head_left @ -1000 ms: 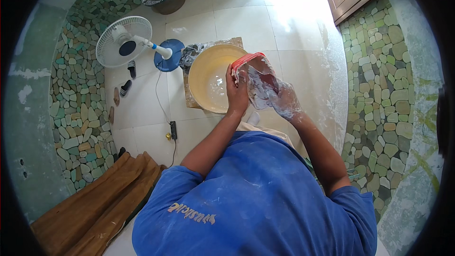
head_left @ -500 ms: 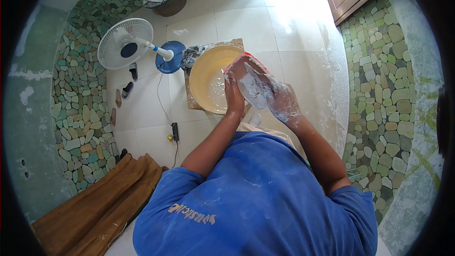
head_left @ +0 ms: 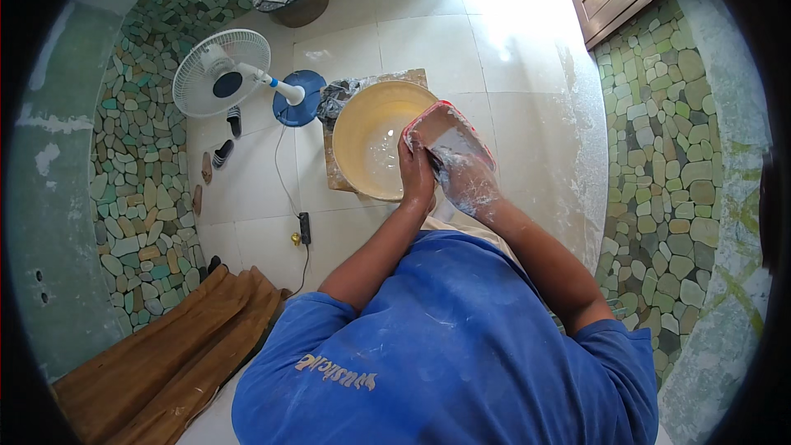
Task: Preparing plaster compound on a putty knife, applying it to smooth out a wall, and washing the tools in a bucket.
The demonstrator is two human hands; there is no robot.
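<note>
My left hand (head_left: 417, 171) is closed on the near left side of a red-rimmed tray (head_left: 428, 119), which tilts over the right side of a yellow basin (head_left: 348, 144). Pale, wet paste coats the inside of the tray. My right hand (head_left: 470, 185), smeared with white paste, reaches over the tray's near side with its fingers curled in. Something small and dark shows between the two hands; I cannot make out its kind. A little whitish liquid lies in the bottom of the basin.
The basin stands on a worn board (head_left: 336, 179) with a dark crumpled cloth (head_left: 336, 96) at its corner. Left of it is a standing fan (head_left: 222, 74) with a cable running to a socket block (head_left: 305, 228). Brown cloth (head_left: 173, 354) lies lower left; a lidded bucket (head_left: 292, 0) stands far back.
The tray has moved slightly right and turned, showing more of its inside. My right hand has come down and left, closer to my left hand, across the paste.
</note>
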